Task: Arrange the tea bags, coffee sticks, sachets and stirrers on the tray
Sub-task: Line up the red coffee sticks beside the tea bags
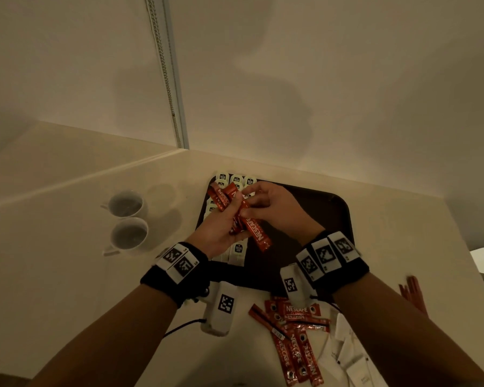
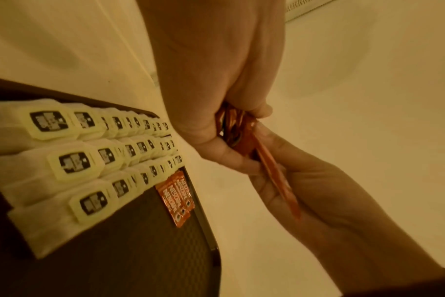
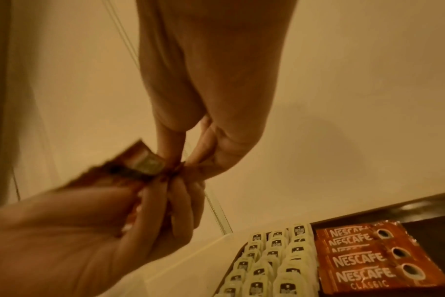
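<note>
My left hand (image 1: 217, 233) grips a bundle of coffee sticks (image 1: 236, 216) above the tray (image 1: 330, 216); right hand (image 1: 274, 208) fingertips pinch one stick (tea bags (image 2: 94, 152) below).

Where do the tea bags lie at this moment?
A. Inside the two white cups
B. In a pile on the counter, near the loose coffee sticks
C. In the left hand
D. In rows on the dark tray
D: the tea bags lie in neat rows along one side of the dark tray, beside a few coffee sticks that are already laid there.
</note>
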The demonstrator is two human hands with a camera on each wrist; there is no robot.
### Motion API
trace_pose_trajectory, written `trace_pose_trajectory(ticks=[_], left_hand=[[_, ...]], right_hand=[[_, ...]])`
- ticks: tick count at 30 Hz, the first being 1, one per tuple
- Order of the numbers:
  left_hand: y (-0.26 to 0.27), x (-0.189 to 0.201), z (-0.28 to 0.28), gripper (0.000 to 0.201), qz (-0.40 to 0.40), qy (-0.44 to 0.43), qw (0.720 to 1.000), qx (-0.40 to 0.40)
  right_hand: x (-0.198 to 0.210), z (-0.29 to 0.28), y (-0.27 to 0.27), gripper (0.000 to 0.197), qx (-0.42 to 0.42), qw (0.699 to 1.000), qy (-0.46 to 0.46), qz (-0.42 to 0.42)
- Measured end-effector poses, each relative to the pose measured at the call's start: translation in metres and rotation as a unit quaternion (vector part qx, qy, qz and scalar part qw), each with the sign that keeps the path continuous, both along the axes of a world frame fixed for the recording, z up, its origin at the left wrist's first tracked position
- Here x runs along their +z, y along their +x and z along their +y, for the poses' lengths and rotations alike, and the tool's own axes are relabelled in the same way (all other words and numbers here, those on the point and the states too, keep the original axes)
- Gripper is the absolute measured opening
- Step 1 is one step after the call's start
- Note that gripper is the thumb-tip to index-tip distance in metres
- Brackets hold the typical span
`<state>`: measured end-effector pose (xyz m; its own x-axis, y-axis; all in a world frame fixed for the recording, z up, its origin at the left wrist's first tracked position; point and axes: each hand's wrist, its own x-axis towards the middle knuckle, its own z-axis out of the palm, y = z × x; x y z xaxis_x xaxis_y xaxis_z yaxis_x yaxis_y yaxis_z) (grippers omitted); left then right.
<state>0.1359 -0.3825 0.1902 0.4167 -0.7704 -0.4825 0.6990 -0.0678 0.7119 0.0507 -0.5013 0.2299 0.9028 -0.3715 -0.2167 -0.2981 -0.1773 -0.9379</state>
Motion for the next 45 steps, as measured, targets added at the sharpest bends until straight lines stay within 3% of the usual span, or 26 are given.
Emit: trace_pose_trajectory(ticks=[5,8,11,14,17,23,27,31,33,35,40,45], left_hand=[[-0.008,0.0,-0.007,0.039,0.057,0.01,0.996,0.071],[-0.007,0.0,-0.008,0.034,0.066,0.004,0.991,0.113],[-0.007,0.0,-0.007,0.032,0.051,0.011,0.994,0.1],[-0.002,-0.003,-0.004,0.017,0.011,0.031,0.993,0.11],[0.002,-0.002,-0.001,0.008,0.02,-0.002,0.992,0.125],[-0.006,0.001,-0.001,0.017,-0.096,0.022,0.994,-0.039],[-0.002,0.004,-0.002,0.018,-0.161,0.056,0.985,0.01],[0.01,0.011,0.0,0.02,-0.272,0.079,0.957,0.068],[0.015,0.018,-0.001,0.015,-0.352,0.09,0.931,0.039],[0.018,0.025,-0.002,0.014,-0.407,0.096,0.908,0.018],[0.018,0.029,-0.005,0.016,-0.398,0.089,0.911,0.055],[0.018,0.029,-0.007,0.014,-0.428,0.099,0.897,0.051]], right_hand=[[-0.014,-0.002,0.004,0.034,-0.053,0.993,-0.107,-0.014],[-0.02,-0.004,0.004,0.021,-0.042,0.983,-0.18,0.001],[-0.02,-0.008,0.003,0.021,-0.013,0.982,-0.187,0.028],[-0.015,-0.013,0.002,0.022,-0.041,0.992,-0.115,0.036],[-0.009,-0.019,-0.002,0.023,-0.082,0.996,-0.022,0.025],[0.003,-0.023,0.0,0.026,-0.093,0.995,0.009,-0.027],[-0.001,-0.026,-0.004,0.016,-0.136,0.986,0.081,-0.05],[-0.01,-0.023,-0.013,0.016,-0.137,0.969,0.196,-0.061],[-0.013,-0.018,-0.014,0.024,-0.106,0.976,0.183,-0.055],[-0.013,-0.015,-0.013,0.017,-0.081,0.983,0.158,-0.052],[-0.014,-0.014,-0.011,0.013,-0.085,0.977,0.178,-0.077],[-0.013,-0.016,-0.011,0.012,-0.076,0.985,0.138,-0.075]])
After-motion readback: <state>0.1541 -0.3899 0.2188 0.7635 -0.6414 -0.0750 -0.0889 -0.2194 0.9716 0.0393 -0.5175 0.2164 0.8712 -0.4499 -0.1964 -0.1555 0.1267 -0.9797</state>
